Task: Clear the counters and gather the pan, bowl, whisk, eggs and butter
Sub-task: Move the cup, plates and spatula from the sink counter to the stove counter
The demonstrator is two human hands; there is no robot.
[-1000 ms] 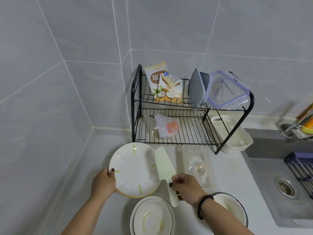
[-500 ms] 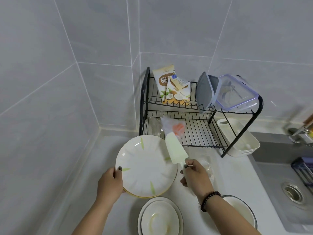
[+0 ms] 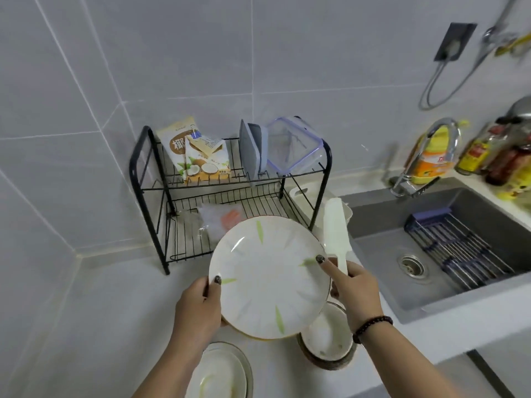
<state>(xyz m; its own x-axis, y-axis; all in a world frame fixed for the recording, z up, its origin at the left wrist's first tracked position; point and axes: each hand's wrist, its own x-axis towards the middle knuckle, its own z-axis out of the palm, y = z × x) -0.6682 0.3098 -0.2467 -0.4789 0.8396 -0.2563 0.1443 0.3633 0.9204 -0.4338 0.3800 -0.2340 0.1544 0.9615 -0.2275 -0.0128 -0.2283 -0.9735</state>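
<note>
- The left hand (image 3: 198, 305) grips the left rim of the plate stack (image 3: 270, 278), thumb on top and the other fingers curled underneath; the stack is lifted off the surface (image 3: 94, 317) and tilts a little toward the dish rack (image 3: 230, 193).
- The right hand (image 3: 355, 288) steadies the right rim with one straight finger on the top plate, while its other fingers are curled round the handle of a pale spatula (image 3: 336, 231) that points up and away.
- Judgement: this is the clearing step, and the plates seem bound for the rack or the sink (image 3: 402, 254); which one I cannot tell.
- To do it well, level the stack first, since a second plate shows at the bottom edge and may slide.
- The right side is held weakly; setting the spatula down first would free that hand for a full grip.
- Keep the stack clear of the bowl (image 3: 327, 340) directly below its right edge and of the smaller plates (image 3: 221, 372) near the bottom of the view.
- Of the things to gather, only the bowl is in view, standing on the surface; pan, whisk, eggs and butter are not seen.
</note>
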